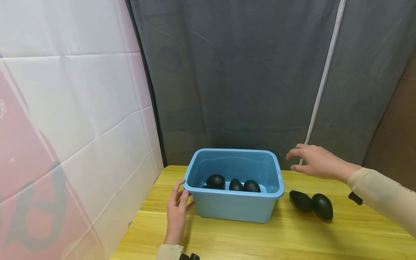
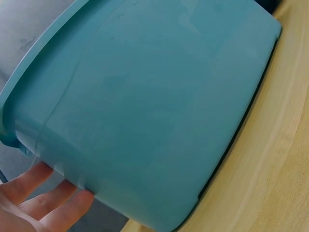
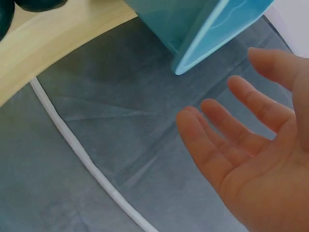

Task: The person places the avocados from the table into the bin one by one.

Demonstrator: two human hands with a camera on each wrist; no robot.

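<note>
left hand (image 1: 177,213): fingers straight, touching blue tub (image 1: 238,207) corner
right hand (image 1: 316,161): spread, empty, above counter (image 1: 292,234)
avocados (image 1: 311,204): two beside tub

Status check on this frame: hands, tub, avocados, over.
Left hand open against blue tub corner. Right hand open, empty, in the air beyond the rim. Two avocados loose on table; nothing in the way.

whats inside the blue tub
The blue tub holds dark avocados: three show clearly, and part of a fourth peeks over the near rim. The near wall covers the tub's front floor, so more may lie there.
</note>
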